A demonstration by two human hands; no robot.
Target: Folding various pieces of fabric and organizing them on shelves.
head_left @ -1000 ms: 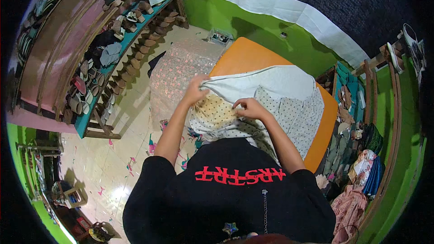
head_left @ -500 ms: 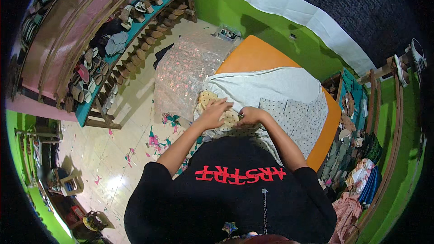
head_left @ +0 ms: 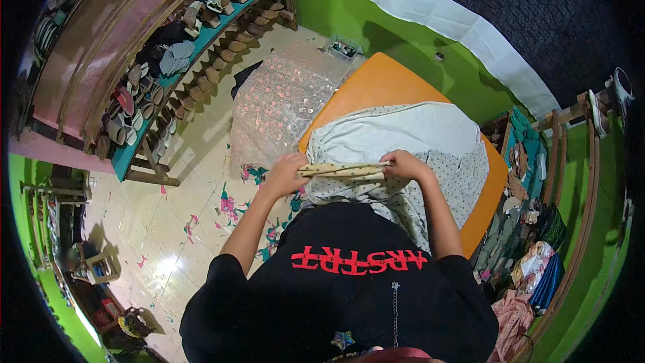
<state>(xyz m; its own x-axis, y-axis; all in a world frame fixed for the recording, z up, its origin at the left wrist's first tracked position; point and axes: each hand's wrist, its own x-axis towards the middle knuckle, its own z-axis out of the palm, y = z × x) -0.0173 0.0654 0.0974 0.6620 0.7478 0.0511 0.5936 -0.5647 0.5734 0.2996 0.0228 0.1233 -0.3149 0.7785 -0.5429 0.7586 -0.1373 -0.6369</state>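
Observation:
Between my hands a yellow fabric piece with dark dots (head_left: 344,170) is stretched out in a narrow, gathered strip. My left hand (head_left: 287,173) is closed on its left end, and my right hand (head_left: 402,164) pinches the right end. Under and beyond the strip lies a white cloth with dark dots (head_left: 449,169), rumpled, its plain pale side (head_left: 420,121) folded over. It spreads across an orange table (head_left: 378,81) and hangs toward my lap. My fingertips are partly hidden by the fabric.
Left of the table hangs sheer sequined fabric (head_left: 285,91). Colourful scraps (head_left: 232,208) litter the tiled floor (head_left: 168,228). A teal shelf (head_left: 201,37) with many shoes stands at the far left. Piled clothes and fabrics (head_left: 500,242) lie along the right side.
The yellow dotted piece was lying bunched under my hands; now it is raised and pulled into a strip. My left hand moved left, my right hand right and slightly up.

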